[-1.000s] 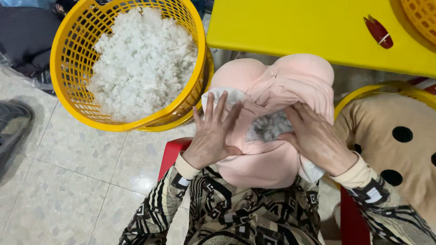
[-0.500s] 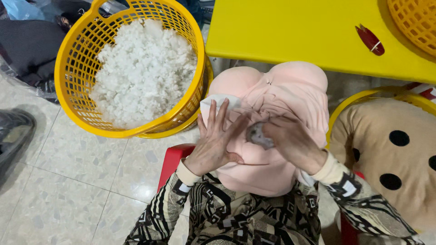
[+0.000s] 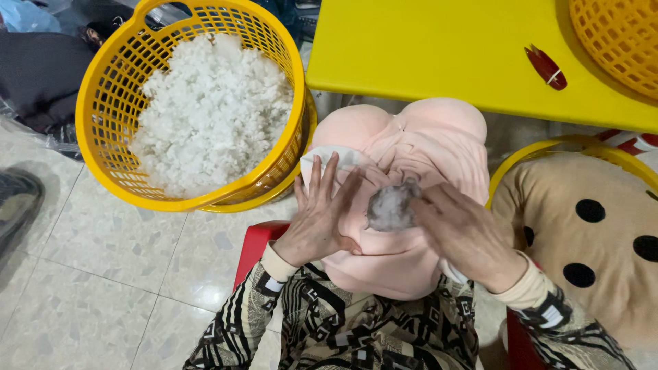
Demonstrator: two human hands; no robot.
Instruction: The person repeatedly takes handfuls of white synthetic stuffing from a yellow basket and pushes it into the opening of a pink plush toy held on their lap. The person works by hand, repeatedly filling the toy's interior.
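Nearest the camera were two patterned sleeves in black, brown and cream, each ending in a pale cuff, and past them two bare hands worked on one pink plush toy [image 3: 411, 147] that lay in the lap. The left hand [image 3: 321, 218] rested flat on the toy's left side, its fingers [image 3: 327, 183] spread apart and pointing away from the person, with their tips reaching one white patch [image 3: 327, 159] of fabric or filling at the toy's edge. The right hand [image 3: 460, 233] lay just to the right of it, its fingers bent together and pressed against one grey-white tuft of stuffing [image 3: 391, 207]; whether they actually pinched the tuft or only pushed on it could not be told. The tuft sat between the two hands, touching the toy's surface at its middle. Under the left wrist showed one red seat edge [image 3: 252, 248]. To the right of the right hand, near but apart, sat one tan cushion with black dots [image 3: 582, 253] inside one yellow basket rim [image 3: 528, 152]. Beyond the left fingertips stood one yellow mesh basket [image 3: 110, 171] filled with white stuffing [image 3: 212, 113], on a tiled floor [image 3: 110, 294]. Farther off, past the toy, was one yellow table [image 3: 425, 48] with one small red object [image 3: 546, 67] on it and a third yellow basket [image 3: 620, 38] at its far right corner.
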